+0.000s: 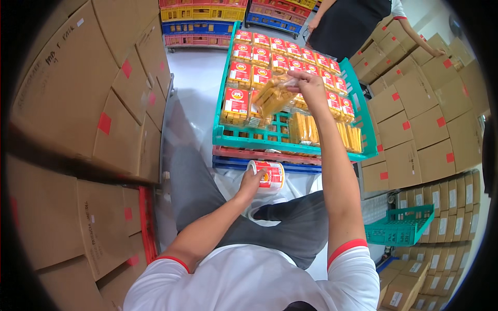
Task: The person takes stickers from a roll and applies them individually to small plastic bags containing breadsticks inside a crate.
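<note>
My left hand [252, 182] grips a roll of red and white printed labels [272, 175] in front of my legs. A clear plastic pack of yellow biscuit sticks [272, 97] hangs from my right hand [307, 87], pinched by its gathered end over a green plastic crate [264, 143]. Rows of similar packs with red and white labels [237, 103] fill much of the crate. Near the crate's front right, packs of sticks [305, 128] show no label on the side in view; my right forearm hides part of them. The crate's grid floor shows at the front, left of them.
Tall stacks of cardboard boxes [66, 97] stand at the left, and more boxes [408, 116] at the right. Coloured crates [202, 27] stand behind. Another person [334, 27] stands beyond the green crate. A second green crate [393, 229] is at the lower right.
</note>
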Tool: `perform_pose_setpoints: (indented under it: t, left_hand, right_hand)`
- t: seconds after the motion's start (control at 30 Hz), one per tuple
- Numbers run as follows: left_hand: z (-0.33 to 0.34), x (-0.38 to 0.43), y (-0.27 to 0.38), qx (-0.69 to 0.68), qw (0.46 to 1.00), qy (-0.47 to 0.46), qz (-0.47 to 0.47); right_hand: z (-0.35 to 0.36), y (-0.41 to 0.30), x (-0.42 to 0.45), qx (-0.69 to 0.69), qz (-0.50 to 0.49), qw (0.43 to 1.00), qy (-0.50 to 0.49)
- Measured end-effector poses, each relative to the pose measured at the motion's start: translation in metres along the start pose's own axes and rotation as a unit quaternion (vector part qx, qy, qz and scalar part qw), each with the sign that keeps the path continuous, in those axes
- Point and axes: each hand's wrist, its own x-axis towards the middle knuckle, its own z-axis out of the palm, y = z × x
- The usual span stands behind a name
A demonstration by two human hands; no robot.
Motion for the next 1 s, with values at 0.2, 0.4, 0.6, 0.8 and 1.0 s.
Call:
perform_pose_setpoints:
  t: [0.2, 0.4, 0.6, 0.8, 1.0]
  left_hand:
    - [-0.005, -0.001, 0.005, 0.013, 1.000, 0.017, 0.005]
    - [0.000, -0.001, 0.006, 0.010, 1.000, 0.002, 0.019]
    - [0.001, -0.004, 0.011, 0.005, 1.000, -0.003, -0.012]
    - [-0.001, -0.007, 0.010, -0.006, 1.000, -0.006, -0.029]
    - [0.003, -0.006, 0.015, -0.010, 0.999, -0.013, -0.050]
  right_hand:
    - [0.000, -0.008, 0.013, -0.482, -0.181, 0.857, 0.034]
    - [-0.003, -0.041, 0.013, -0.548, -0.403, 0.726, 0.100]
    - [0.016, -0.070, -0.006, -0.435, -0.358, 0.823, 0.069]
    - [0.027, -0.071, 0.006, -0.416, -0.168, 0.887, -0.111]
    - [0.060, 0.004, 0.087, -0.467, -0.173, 0.860, -0.111]
